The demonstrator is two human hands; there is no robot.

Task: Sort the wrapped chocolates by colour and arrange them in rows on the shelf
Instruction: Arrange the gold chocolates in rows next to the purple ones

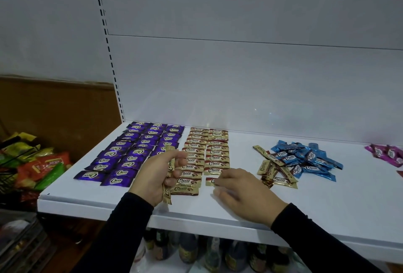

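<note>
Left hand grips a bunch of gold-wrapped chocolate bars | right hand, fingers apparently straight, touches a gold bar on the white shelf.

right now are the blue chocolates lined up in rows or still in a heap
Still in a heap: the blue chocolates lie jumbled and overlapping, at mixed angles, on the shelf.

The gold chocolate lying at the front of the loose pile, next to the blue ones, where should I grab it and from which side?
Take the front gold chocolate across its middle, thumb and finger on the two long edges, coming from above and the shelf's front edge. It lies flat and lengthwise along the front of the gold pile, with bare shelf before it. The right hand is nearest.
</note>
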